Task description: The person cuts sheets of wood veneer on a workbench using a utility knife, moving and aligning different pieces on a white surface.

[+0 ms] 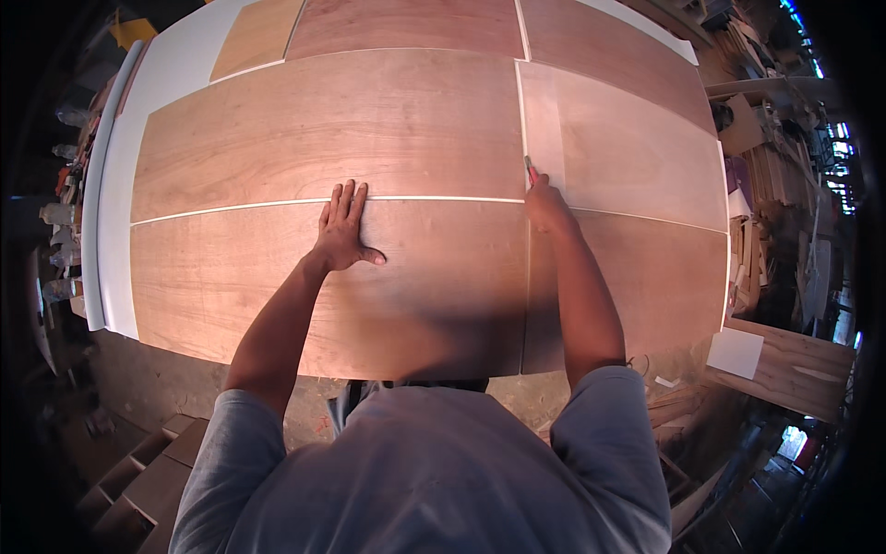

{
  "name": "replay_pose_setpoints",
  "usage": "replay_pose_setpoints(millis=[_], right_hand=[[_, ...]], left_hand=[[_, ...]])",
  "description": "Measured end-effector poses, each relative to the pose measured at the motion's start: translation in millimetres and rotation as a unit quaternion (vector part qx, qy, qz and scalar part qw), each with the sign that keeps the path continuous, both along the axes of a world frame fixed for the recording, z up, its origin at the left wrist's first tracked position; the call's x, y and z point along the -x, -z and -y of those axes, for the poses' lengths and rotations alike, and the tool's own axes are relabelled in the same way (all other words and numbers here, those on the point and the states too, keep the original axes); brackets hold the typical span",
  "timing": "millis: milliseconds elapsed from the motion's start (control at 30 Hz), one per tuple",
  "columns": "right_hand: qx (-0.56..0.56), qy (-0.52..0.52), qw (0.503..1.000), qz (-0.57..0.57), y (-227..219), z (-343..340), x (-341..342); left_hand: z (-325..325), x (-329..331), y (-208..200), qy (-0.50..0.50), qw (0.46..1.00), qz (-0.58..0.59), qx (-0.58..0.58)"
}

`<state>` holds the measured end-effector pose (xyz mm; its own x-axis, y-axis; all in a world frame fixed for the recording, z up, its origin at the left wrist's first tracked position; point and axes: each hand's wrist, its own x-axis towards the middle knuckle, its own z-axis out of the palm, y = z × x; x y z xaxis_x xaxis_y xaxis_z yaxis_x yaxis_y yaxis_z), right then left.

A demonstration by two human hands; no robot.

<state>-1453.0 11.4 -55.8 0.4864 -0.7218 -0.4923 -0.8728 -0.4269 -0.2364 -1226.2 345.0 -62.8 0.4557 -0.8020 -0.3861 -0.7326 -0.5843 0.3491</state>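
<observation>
Several reddish-brown plywood panels lie side by side over a white sheet (189, 69), which shows as narrow white lines between them. My left hand (343, 226) rests flat with its fingers spread, reaching from the near left panel (231, 268) across the white gap onto the wide middle panel (369, 120). Closed around a slim red-handled utility knife (531, 170) is my right hand (549, 205). The knife's tip is at the upright seam between the middle panel and the paler right panel (637, 138); whether it touches is too small to tell.
A rolled white edge (99, 203) runs down the left side, with clear plastic bottles (60, 214) beyond it. Stacked wood offcuts (780, 166) stand at the right. A wooden board (803, 369) with a white square piece (736, 354) sits lower right, and wooden boxes (152, 475) lower left.
</observation>
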Motion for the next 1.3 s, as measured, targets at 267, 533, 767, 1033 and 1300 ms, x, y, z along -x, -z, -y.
replay_pose_setpoints(millis=[267, 533, 767, 1033, 1300], right_hand=[[-0.026, 0.048, 0.998, -0.014, -9, -45, 39], [-0.023, 0.024, 0.999, -0.022, -15, -84, 71], [-0.031, 0.036, 0.999, -0.008, -14, -131, 124], [-0.067, 0.047, 0.996, -0.019, -35, -215, 207], [-0.101, 0.088, 0.989, -0.066, -60, -306, 289]], left_hand=[[0, 1, -3, 0.001, 1.0, 0.001, -0.006], [-3, 2, 3, -0.001, 1.0, 0.008, -0.013], [0, 2, 2, -0.012, 1.0, 0.004, -0.018], [-1, 4, 9, 0.007, 0.999, 0.036, 0.009], [-13, 10, 13, 0.02, 0.99, 0.066, 0.124]])
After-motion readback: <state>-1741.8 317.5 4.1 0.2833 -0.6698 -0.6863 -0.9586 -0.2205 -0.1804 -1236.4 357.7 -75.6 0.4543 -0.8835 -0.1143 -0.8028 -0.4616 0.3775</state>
